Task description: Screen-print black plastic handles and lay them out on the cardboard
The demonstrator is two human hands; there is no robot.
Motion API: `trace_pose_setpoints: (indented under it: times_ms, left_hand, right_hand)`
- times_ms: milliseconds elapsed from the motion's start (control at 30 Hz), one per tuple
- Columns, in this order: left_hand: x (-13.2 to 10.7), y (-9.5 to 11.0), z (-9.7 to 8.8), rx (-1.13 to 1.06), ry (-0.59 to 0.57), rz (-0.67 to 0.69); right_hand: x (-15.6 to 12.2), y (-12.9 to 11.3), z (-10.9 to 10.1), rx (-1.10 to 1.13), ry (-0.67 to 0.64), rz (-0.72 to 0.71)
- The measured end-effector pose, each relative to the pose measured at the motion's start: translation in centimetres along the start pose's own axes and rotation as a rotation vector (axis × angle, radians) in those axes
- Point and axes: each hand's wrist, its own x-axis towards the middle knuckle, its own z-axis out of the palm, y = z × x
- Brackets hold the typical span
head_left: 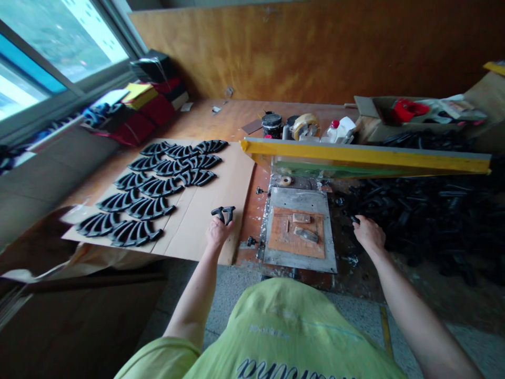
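Note:
My left hand (218,231) is closed on a black forked plastic piece (223,213), held over the near right corner of a cardboard sheet (213,195). Several matching black pieces (150,187) lie in rows on that sheet's left part. My right hand (369,234) rests with fingers curled at the edge of a heap of black pieces (426,216), touching a small black piece; what it grips, if anything, is hidden. Between my hands lies a metal plate with a brown pad (300,231) bearing small blocks.
A raised yellow-framed screen (363,155) hangs over the plate's far end. Behind it stand an ink tin (272,125), a tape roll (305,125) and a white bottle (337,131). A cluttered cardboard box (414,113) is at far right. Stacked items sit under the window at left.

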Motion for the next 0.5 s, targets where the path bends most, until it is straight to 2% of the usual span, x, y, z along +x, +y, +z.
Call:
trace_pose_setpoints:
  times_ms: [100,167,267,400,500]
  left_hand:
    - [2.6,1.4,-0.5,-0.011,-0.006,0.008]
    - [3.4,1.9,-0.6,-0.024,-0.028,0.004]
    - [3.3,1.8,-0.6,-0.040,-0.034,-0.016]
    - [2.3,2.0,-2.0,-0.083,-0.024,0.010]
    - [1.8,4.5,-5.2,-0.215,0.063,0.127]
  right_hand:
    - [-1.4,-1.4,-0.6,0.162,0.146,-0.110]
    - [-2.7,-3.5,-0.5,0.313,0.201,-0.302]
    - [-4.6,-7.3,0.5,0.446,0.183,-0.590]
    - [-6.1,-10.9,1.4,0.330,0.134,-0.755]
    - [-6.3,-11.9,0.7,0.227,0.107,-0.784]
